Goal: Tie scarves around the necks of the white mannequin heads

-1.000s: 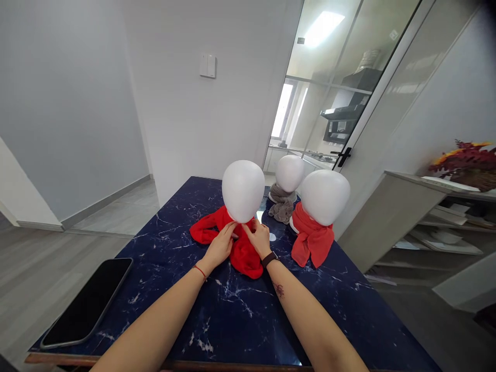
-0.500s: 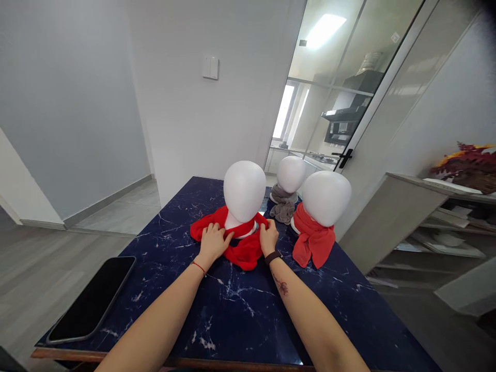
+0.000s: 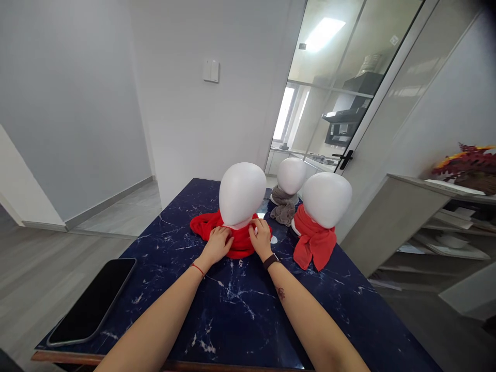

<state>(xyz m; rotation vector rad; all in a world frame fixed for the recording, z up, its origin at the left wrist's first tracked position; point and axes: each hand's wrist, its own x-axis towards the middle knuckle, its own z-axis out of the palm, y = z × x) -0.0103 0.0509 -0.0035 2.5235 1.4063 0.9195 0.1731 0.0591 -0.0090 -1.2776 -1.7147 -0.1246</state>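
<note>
A bright red scarf [image 3: 241, 247] lies around the neck of a white mannequin head [image 3: 242, 194], with a loose part spread out on the left. My left hand [image 3: 217, 245] grips the scarf at the front left of the neck, fingers curled into the cloth. On the other side my right hand [image 3: 261, 236] pinches the scarf close under the head. The head tilts slightly to one side. Most of its base is hidden by the cloth, though a bit of white shows at the right.
To the right stands a mannequin head [image 3: 327, 199] with a knotted coral scarf [image 3: 314, 240]. Behind it is another head [image 3: 291, 175] with a grey scarf [image 3: 283, 206]. A black phone [image 3: 95, 299] lies at the left of the dark blue marbled table [image 3: 232, 320]. Shelves [image 3: 437, 237] stand at right.
My hands have drawn the red scarf up closer round the neck, the right hand moving inward. The front fold has risen, and the mannequin head has tilted and shifted slightly left.
</note>
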